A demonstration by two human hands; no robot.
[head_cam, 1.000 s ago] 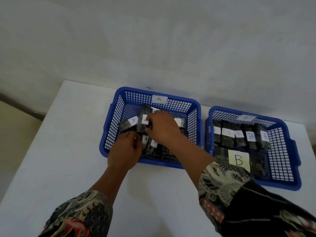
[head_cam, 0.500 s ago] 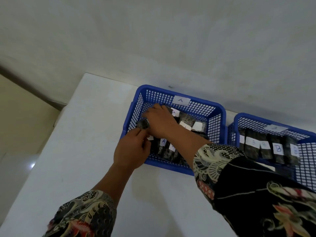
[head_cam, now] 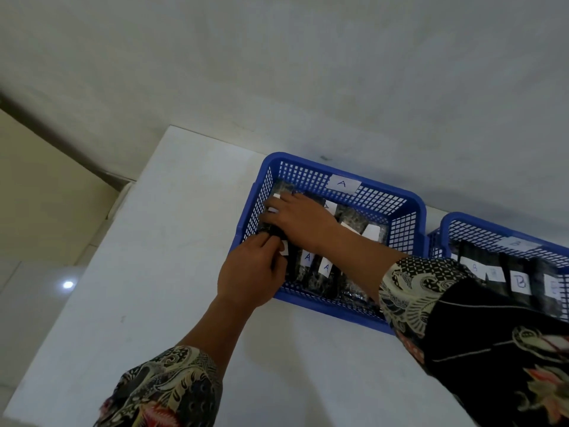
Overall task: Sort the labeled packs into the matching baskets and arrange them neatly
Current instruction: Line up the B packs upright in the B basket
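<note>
Setting: white table [head_cam: 154, 272] is standing against a pale wall; cream floor is showing at far left.
Basket A [head_cam: 409, 208]: blue mesh basket is sitting at the table's far edge, a paper tag marked A fixed on its back wall so the matching packs can be checked against it.
Packs A [head_cam: 320, 268]: dark packs with white A labels are lying in two rows, labels facing up, probably so each letter stays readable; the near row is sitting side by side, the far row is partly hidden under the arm.
Corner pack [head_cam: 278, 192]: one dark pack is lying in the far-left corner, touching the left wall; it is looking like the one being squared into line.
Right hand [head_cam: 300, 221]: reaching across the basket, fingers flat and spread, pressing on the far-left packs, apparently to hold the row down while it is being aligned.
Left hand [head_cam: 252, 272]: working over the near-left rim, fingers curled on a pack's near end [head_cam: 271, 232]; whether it is pinching or only nudging, I cannot tell.
Basket B [head_cam: 480, 224]: second blue basket is standing just beside the first on the right, its B-labelled packs [head_cam: 520, 282] already ranged upright in a row.
Stage, as judged: sorting is appearing done; neatening of basket A is proceeding.
</note>
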